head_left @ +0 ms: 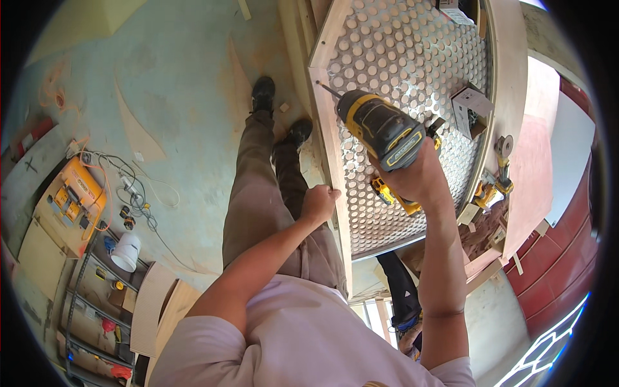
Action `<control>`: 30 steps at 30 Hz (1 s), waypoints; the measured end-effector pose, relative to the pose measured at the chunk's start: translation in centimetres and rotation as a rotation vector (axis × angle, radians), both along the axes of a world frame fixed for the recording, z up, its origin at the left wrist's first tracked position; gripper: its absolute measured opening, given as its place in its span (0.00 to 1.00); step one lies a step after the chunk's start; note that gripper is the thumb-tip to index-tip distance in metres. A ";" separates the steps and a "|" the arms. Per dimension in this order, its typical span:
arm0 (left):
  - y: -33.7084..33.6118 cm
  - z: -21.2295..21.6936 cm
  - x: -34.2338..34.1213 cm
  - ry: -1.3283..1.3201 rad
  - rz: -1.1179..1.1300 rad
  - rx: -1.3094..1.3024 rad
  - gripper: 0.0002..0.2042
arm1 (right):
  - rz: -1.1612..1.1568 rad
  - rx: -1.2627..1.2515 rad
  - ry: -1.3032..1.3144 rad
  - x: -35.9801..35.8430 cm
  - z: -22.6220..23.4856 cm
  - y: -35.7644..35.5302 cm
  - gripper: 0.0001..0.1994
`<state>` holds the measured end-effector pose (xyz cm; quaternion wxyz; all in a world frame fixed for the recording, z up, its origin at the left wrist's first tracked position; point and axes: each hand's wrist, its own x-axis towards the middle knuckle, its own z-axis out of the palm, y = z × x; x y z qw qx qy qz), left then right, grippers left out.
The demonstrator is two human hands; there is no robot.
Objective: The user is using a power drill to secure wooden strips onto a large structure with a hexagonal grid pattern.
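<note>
My right hand (422, 174) grips a black and yellow cordless drill (380, 126) by its handle, high over the panel. The drill's long bit points to the upper left, its tip at a dark spot on the pale wooden frame (330, 129). Whether the tip touches a screw there, I cannot tell. My left hand (320, 203) is closed on the near edge of that frame, lower down. Inside the frame lies a metal panel (367, 64) covered with round holes or discs. Another yellow tool (383, 191) lies on it, partly behind my right hand.
An open carton (474, 106) rests on the panel's right side. Further right, a yellow power tool (493, 190) lies by the curved rim. At left are an orange machine (84, 187), tangled cables (132, 187), a white bucket (126, 251) and metal shelving (103, 309). Another person's dark-clothed leg (401, 287) shows below.
</note>
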<state>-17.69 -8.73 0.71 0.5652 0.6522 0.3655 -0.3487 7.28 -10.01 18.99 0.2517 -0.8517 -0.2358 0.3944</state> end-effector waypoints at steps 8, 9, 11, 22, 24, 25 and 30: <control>4.5 -1.7 2.3 -0.542 0.014 0.332 0.10 | -0.077 -0.051 -0.012 -1.3 0.2 0.9 0.17; 5.1 -2.3 2.0 -0.550 -0.104 0.395 0.09 | -0.086 -0.046 0.003 -1.7 0.1 0.8 0.17; 5.2 -3.7 2.4 -0.513 0.090 0.233 0.10 | -0.112 -0.074 0.053 -2.0 0.4 1.0 0.20; 10.7 -1.1 11.2 -0.569 0.307 0.189 0.37 | -0.177 -0.105 0.096 -2.0 0.8 1.2 0.21; 10.5 -1.7 12.3 -0.633 0.478 0.099 0.35 | -0.169 -0.135 0.115 -1.9 0.8 1.2 0.21; 10.6 -1.6 12.6 -0.630 0.478 0.099 0.35 | -0.169 -0.136 0.118 -1.8 0.8 1.2 0.21; 10.7 -1.1 13.1 -0.408 0.401 0.045 0.35 | -0.183 -0.127 0.108 -1.5 0.6 0.9 0.21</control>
